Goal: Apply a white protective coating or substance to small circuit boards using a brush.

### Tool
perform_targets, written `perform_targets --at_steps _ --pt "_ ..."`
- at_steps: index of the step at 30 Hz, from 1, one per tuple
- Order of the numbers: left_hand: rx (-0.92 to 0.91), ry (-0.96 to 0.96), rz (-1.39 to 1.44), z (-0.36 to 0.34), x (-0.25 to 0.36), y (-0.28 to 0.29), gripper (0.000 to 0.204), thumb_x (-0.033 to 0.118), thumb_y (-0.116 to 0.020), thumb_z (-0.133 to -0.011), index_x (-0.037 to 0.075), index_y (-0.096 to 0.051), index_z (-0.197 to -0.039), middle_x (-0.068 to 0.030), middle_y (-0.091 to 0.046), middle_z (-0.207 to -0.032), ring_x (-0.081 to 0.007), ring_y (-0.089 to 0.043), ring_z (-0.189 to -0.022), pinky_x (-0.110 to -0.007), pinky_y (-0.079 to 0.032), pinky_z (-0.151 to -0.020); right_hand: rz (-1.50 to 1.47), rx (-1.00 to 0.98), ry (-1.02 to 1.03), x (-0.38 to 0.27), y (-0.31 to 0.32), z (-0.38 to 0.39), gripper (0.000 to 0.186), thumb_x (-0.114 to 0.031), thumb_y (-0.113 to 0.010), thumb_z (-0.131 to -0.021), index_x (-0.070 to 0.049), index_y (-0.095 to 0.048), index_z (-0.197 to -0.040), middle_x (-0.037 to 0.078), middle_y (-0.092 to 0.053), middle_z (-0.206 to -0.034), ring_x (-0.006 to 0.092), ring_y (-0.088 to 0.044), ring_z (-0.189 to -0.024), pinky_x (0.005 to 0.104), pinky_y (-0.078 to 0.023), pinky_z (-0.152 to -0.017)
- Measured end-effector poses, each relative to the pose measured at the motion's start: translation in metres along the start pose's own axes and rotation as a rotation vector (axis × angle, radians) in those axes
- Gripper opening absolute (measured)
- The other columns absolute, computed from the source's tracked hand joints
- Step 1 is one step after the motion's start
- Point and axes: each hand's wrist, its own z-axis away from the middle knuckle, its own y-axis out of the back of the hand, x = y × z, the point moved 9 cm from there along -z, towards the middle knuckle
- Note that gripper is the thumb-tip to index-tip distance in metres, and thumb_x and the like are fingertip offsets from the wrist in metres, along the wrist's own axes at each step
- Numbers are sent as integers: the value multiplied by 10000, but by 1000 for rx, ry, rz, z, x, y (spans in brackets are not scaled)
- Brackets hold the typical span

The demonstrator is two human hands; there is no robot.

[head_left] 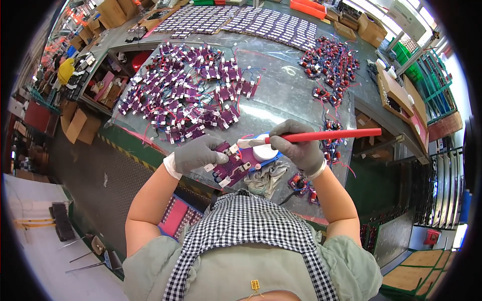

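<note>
In a grey glove, my left hand [197,154] grips a purple circuit board [232,166] by its left edge, thumb on top. The board carries white connectors and small metal parts. My right hand [300,145], gloved too, is closed around a long red-handled tool [334,135] with a pale metallic head; its exact kind is not clear. That head points left and lies over the upper right corner of the board, where a thin red wire shows. Right behind the board is a round white container [265,152] in a blue holder, partly covered by the tool and my right hand.
A heap of wired purple boards [186,93] covers the table's left side. Wired red-and-black parts [331,70] run down its right side. Rows of white-topped pieces [271,25] lie at the back. A crumpled grey cloth [267,179] lies near my apron.
</note>
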Motion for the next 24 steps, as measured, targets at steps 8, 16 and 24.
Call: perform_targets --at_steps 8,16,24 --pt "-36 21 -6 5 -5 -2 239 172 -667 -842 3 -691 -1009 32 -619 -832 -67 -528 -775 -260 -435 -725 -41 -8 42 -2 -7 -7 118 -111 -719 -866 -3 -694 -909 41 -683 -813 92 -611 -731 252 -496 -681" --pt "49 -37 234 8 -29 11 270 181 -697 -840 8 -697 -1047 13 -659 -884 -76 -563 -813 -267 -450 -756 -207 -154 -144 10 -20 9 139 -122 -708 -875 2 -660 -916 43 -664 -817 93 -608 -728 242 -492 -672" --pt "103 -89 189 22 -28 24 273 151 -683 -852 1 -684 -1080 1 -663 -927 -80 -566 -840 -263 -454 -745 -226 -26 -127 32 9 2 136 -114 -684 -884 8 -657 -939 53 -661 -780 105 -605 -678 248 -493 -626"
